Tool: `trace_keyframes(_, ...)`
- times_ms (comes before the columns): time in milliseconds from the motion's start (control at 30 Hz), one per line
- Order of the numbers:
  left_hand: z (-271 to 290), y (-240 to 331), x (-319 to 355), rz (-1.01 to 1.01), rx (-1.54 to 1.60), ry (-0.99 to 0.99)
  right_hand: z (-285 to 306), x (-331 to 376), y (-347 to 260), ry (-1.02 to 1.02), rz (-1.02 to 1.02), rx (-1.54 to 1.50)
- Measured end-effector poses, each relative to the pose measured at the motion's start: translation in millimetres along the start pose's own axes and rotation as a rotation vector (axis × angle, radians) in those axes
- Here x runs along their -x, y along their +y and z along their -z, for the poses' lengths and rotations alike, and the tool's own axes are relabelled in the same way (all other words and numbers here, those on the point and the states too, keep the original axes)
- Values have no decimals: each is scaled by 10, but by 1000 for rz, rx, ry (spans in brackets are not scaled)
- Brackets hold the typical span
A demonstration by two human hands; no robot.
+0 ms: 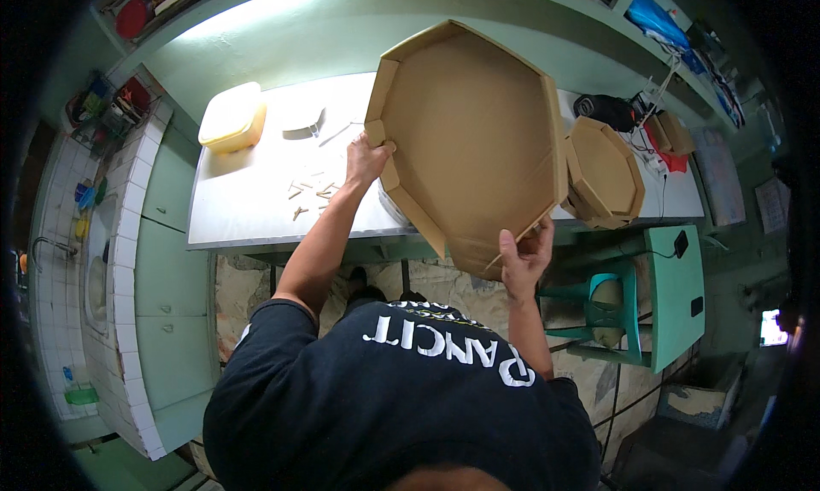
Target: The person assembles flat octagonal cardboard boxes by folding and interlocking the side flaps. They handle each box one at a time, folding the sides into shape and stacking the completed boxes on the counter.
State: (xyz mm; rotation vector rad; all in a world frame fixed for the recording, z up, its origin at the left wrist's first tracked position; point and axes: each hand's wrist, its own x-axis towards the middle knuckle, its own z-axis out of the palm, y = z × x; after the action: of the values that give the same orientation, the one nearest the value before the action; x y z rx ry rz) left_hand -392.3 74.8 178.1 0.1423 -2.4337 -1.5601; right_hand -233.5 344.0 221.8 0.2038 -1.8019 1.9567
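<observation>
Holding big box [470, 132] tilted at upper centre of frame, above table [231, 205]. Left hand [367, 160]: fingers bent around left wall, closed on it. Right hand [527, 265]: thumb and fingers pinching lower-right edge. Most walls [414, 211] look folded up; bottom corner seems loose, so probably unfinished there. Small box [605, 168], right of frame, appears formed. Loose sticks [299, 212] lie left of big box; tub [232, 117] upper left, black bundle [605, 112] upper right. Big box hides middle of table.

White capital lettering [448, 348], upside down, on a black T-shirt [401, 418]
</observation>
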Motion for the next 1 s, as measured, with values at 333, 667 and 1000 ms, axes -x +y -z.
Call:
trace_keyframes(333,318,-211,-177,379,1022,-537,206,-225,426,287,-340,-236)
trace_keyframes(667,683,-396,-280,252,328,-449,80,-196,843,367,-461,-412)
trace_keyframes(1000,0,-189,-280,513,877,-10,97,-265,792,211,-530,-379)
